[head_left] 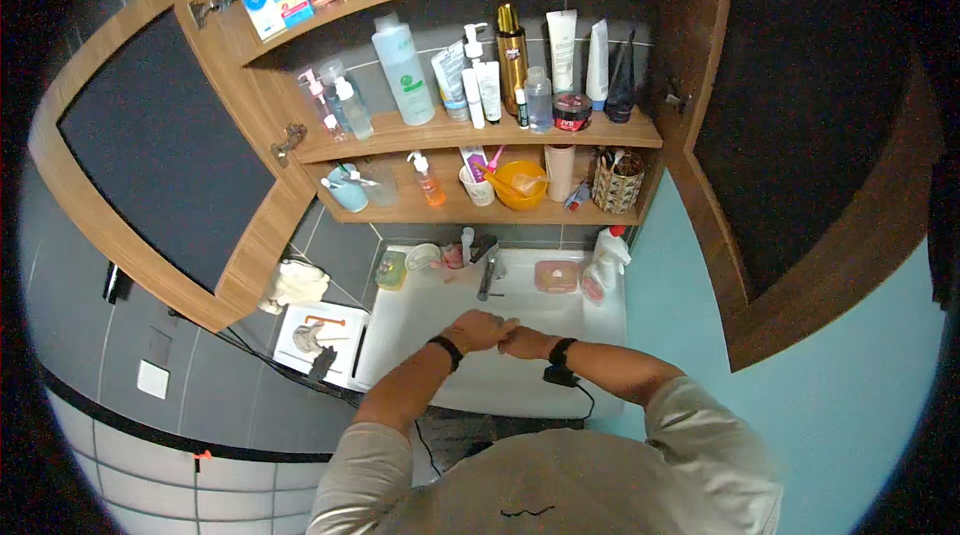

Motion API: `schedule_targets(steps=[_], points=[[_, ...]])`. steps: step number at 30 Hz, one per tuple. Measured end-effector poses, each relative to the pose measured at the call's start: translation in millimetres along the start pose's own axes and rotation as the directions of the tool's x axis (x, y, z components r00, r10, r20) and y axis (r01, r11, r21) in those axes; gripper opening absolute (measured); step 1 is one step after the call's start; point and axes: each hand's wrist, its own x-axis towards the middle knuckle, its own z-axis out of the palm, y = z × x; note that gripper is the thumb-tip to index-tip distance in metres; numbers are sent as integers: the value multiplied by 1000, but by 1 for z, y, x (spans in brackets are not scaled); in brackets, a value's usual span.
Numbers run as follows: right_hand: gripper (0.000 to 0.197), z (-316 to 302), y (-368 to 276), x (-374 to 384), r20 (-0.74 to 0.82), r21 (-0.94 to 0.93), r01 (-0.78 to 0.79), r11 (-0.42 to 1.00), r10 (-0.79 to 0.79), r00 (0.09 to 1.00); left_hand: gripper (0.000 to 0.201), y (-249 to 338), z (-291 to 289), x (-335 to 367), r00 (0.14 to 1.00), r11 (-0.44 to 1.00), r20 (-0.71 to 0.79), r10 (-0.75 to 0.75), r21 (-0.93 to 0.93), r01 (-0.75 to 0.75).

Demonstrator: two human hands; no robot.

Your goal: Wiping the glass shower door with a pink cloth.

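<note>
Above the white washbasin, my two hands meet, bare and close to each other. My left hand is closed, its fingers curled against the right one. My right hand is closed as well, touching the left at the fingertips and thumb. Whatever may be between them is hidden. The chrome faucet stands just beyond the hands. Dark bands circle both wrists, and a small black device with a cable hangs by the right one.
An open wooden cabinet with toiletries stands above the basin; its left door and right door swing outward. On the basin rim are a spray bottle, a pink soap box and a green-yellow container. A white tray sits left.
</note>
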Motion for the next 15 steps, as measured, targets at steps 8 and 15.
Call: schedule_targets(steps=[8,15], points=[[16,-39,-35,3,356,644,-627,439,553,753,16,6,-51,-1,879,912,-289,379,278,-302],[38,-55,-15,-19,134,320,-571,756,560,817,20,42,-21,-17,757,945,-570,320,138,-296]])
